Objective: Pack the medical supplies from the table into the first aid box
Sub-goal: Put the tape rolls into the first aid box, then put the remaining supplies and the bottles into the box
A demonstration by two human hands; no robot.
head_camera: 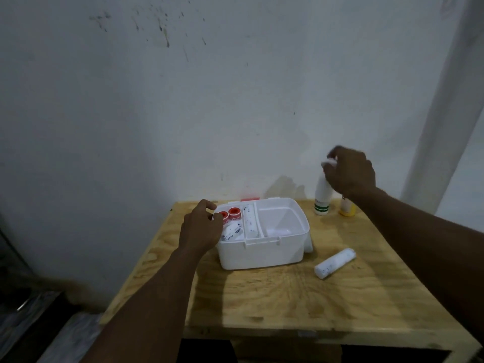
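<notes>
the open white first aid box sits on the wooden table, with two red tape rolls and wrapped bandages in its left compartments. the left hand rests curled on the box's left rim. the right hand grips the top of a white bottle at the far right, beside a yellow bottle. a bandage roll lies right of the box.

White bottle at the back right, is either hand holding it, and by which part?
The right hand has its grip at the cap end of the white bottle. The left hand rests at the first aid box rim, holding nothing visible.
</notes>
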